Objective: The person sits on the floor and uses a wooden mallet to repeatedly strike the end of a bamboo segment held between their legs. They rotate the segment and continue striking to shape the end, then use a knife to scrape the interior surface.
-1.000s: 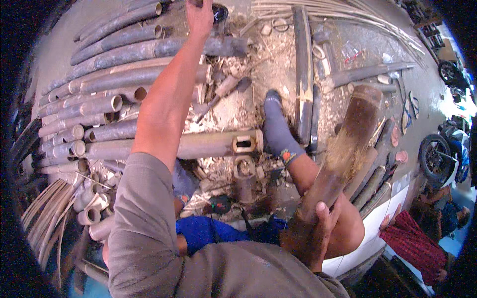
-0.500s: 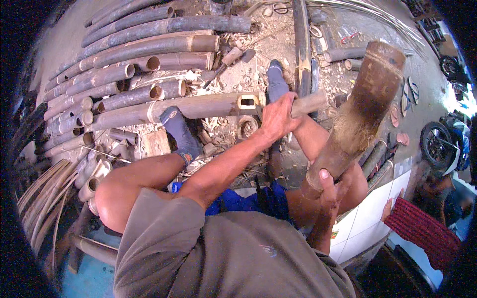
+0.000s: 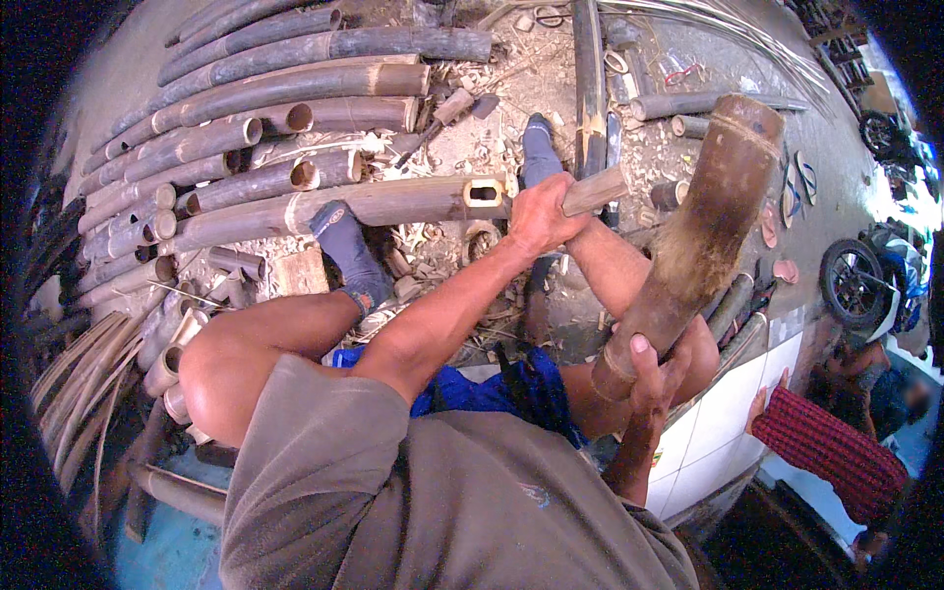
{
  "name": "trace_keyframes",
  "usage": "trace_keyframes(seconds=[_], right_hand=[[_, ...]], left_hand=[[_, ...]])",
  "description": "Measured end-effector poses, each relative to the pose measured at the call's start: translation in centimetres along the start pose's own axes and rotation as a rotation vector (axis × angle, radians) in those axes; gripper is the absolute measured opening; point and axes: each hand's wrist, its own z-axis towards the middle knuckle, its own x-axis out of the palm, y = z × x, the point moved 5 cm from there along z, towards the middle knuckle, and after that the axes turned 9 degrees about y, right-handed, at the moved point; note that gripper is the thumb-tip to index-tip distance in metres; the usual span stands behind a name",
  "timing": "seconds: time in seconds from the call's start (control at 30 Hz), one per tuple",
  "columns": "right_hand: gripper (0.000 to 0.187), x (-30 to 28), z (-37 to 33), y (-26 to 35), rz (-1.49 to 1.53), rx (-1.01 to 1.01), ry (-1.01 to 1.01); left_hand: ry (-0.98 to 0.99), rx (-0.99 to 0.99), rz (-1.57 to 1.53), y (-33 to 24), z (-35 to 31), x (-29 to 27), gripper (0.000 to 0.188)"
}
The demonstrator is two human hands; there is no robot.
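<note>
My left hand [image 3: 541,216] is closed around a short wooden rod [image 3: 596,191], whose upper end sticks out past the thumb side. Its other end is hidden by the hand. Just left of that fist lies a long bamboo pole [image 3: 393,202] with a rounded rectangular hole [image 3: 483,198] cut near its end. In my right hand [image 3: 649,379] is a thick brown bamboo club [image 3: 693,241], gripped near its lower end and tilted up to the right over my right knee. The fist and rod are apart from the club. My left foot [image 3: 344,246] rests against the pole.
Several cut bamboo poles [image 3: 285,88] lie in rows at the left. A wooden-handled tool [image 3: 452,108] lies among wood shavings. Split strips [image 3: 84,393] are piled at lower left. Sandals [image 3: 792,202] and a motorbike [image 3: 865,280] stand at right, with another person [image 3: 865,388] near the tiled ledge.
The raised club's top has dropped slightly and moved left. The rod in my left hand is tilted a little steeper. Both hands keep their hold, and the whole view has shifted slightly.
</note>
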Motion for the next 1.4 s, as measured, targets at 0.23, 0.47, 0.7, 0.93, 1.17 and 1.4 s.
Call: trace_keyframes(seconds=[0.23,0.47,0.7,0.93,1.17,1.4], right_hand=[[0.076,-0.9,3.3,3.3,0.410,0.213,-0.058],[0.073,0.3,7.1,4.7,0.101,0.242,0.249],[0.072,2.5,6.5,7.0,0.319,0.277,0.225],[0.077,-6.1,9.6,-0.6,0.383,0.082,-0.116],[0.082,2.7,6.8,5.9,0.213,0.042,0.316],[0.085,-6.6,9.6,3.1,0.412,0.273,-0.145]], left_hand=[[0.015,-0.045,-0.168,1.0,0.5,-0.8,0.047],[0.042,-0.004,-0.054,1.8,0.3,-0.2,0.042],[0.072,-0.026,-0.089,1.3,0.6,-0.3,0.040],[0.133,-0.060,-0.034,2.6,0.6,0.4,0.041],[0.185,-0.126,0.013,3.3,0.1,-0.1,0.040],[0.136,-0.057,0.007,2.8,0.2,0.3,0.040]])
